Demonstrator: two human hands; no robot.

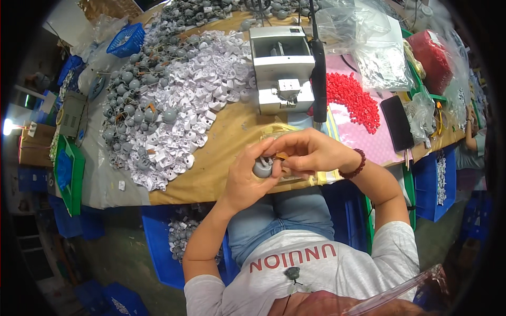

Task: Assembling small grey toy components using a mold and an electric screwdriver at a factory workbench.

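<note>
In front of my lap, at the table's near edge, my left hand [243,176] is closed around a grey rounded part [262,168] with a dark opening on its upper side. My right hand [321,150] meets it from the right, its thumb and fingers pinched at a small orange piece [281,156] beside the grey part. Fingers cover much of both, so whether they are joined cannot be seen. Past my left hand spreads a heap of white plastic parts [184,100]. Similar grey rounded parts [138,115] with wires lie along its left side.
A white bench machine [282,66] stands beyond my hands. To its right are small red parts [352,100] on pink sheeting and a black phone [396,122]. A blue basket [125,40] sits far left. Below the table edge, a blue bin [158,253] holds grey parts.
</note>
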